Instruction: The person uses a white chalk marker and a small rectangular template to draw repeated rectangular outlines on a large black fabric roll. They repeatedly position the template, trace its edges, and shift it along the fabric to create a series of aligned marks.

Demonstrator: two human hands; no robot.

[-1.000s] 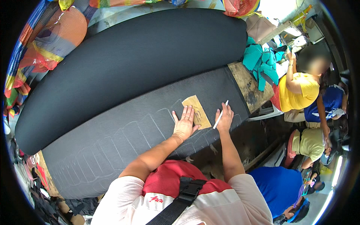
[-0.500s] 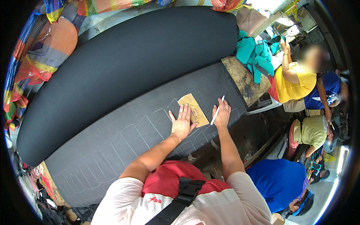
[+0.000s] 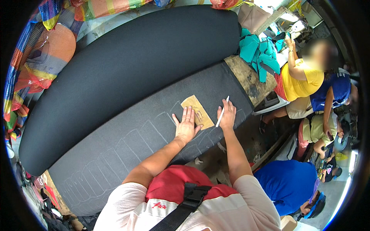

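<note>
Dark grey fabric [image 3: 115,142] lies spread over the table before me, with a row of white outlines drawn along it. On it rests a tan cardboard pattern piece [image 3: 202,114] bearing handwriting. My left hand [image 3: 186,125] lies flat with fingers spread, pressing on the left part of this piece. Just right of the cardboard, my right hand [image 3: 227,115] grips a slim white marking pen [image 3: 221,117], its lower tip near the fabric by the pattern's right edge. Whether the tip touches the cloth I cannot tell.
A thick black fabric roll [image 3: 131,77] lies behind the marked cloth. Teal cut pieces [image 3: 259,50] sit beyond a bare wooden tabletop end [image 3: 250,81]. Colourful mesh sacks [image 3: 54,50] hang at far left. Several people work on the right, the nearest in a blue shirt [image 3: 287,184].
Both hands, the pattern piece and the pen hold nearly the same place on the cloth. The view has shifted slightly, and people at the right have moved a little.
</note>
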